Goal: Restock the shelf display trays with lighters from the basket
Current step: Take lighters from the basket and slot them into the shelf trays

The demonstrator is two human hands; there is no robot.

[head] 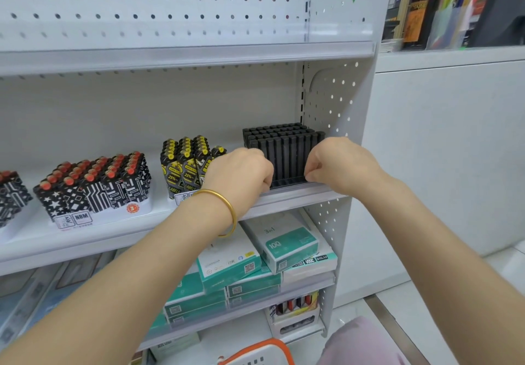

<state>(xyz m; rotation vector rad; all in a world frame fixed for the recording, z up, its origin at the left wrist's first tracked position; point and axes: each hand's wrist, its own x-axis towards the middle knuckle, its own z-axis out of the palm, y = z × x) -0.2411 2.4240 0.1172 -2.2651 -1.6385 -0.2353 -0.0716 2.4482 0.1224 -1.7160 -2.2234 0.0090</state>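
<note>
left hand: fingers curled under at the left front corner of the black tray, gripping it as far as the view allows, since the knuckles hide the fingertips.
right hand: thumb and forefinger pinch the black tray's right front corner, with the other fingers folded in.
black lighters: slim, square-edged, matt sticks standing upright in tight rows. They fill the black tray at the right end of the middle shelf. No writing on them is legible.
black tray: low, ribbed plastic, its front lip at the front edge of the middle shelf.
yellow lighters: glossy black-and-yellow wrappers with round yellow tops, printed "25%" and "LABELS". They stand just left of the left hand.
red-capped lighters: black-and-white geometric prints of stars, diamonds and maze lines. They stand in a white tray marked "NBM", which carries a round orange sticker reading "3".
boxes: teal-and-white cardboard cartons stacked on the shelf below. "3 in 1" and "VOOC" can be read.
basket: white plastic with an orange rim, at the bottom edge of the view below the shelves. Its contents are out of sight.
bangle: a smooth gold ring round the left wrist.
back panel: white metal pegboard with round holes.
</note>
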